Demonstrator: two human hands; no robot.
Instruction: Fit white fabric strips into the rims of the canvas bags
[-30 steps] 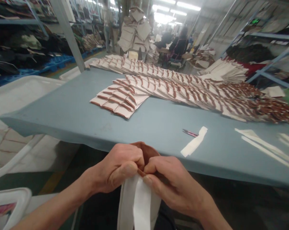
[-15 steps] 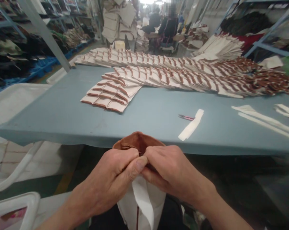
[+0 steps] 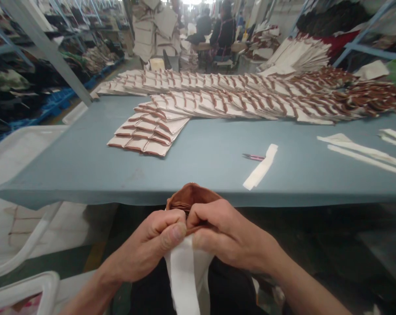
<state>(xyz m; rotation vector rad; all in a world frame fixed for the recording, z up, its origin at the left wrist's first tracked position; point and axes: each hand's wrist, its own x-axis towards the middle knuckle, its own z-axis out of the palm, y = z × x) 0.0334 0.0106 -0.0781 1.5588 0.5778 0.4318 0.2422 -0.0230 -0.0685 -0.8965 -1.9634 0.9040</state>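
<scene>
Close to my lap, just off the table's front edge, both hands grip a cloth piece (image 3: 193,194) that is brown inside and white outside, its mouth held partly open. My left hand (image 3: 155,236) pinches the near rim between thumb and bent fingers. Beside it, my right hand (image 3: 226,229) is closed on the same rim, fingers curled over the brown edge. A white fabric strip (image 3: 184,275) hangs down from between the hands over the white cloth. What lies under the fingertips is hidden.
On the blue-covered table (image 3: 211,162) lie overlapping rows of white pieces with brown edges (image 3: 214,103). Nearer lie a white strip (image 3: 261,168), a pen-like tool (image 3: 253,157) and long strips (image 3: 365,151). A white plastic bin (image 3: 21,144) stands left. People sit far behind.
My hands have drawn slightly apart at the rim and moved a little left. The hanging strip now lies flatter and straighter, facing me.
</scene>
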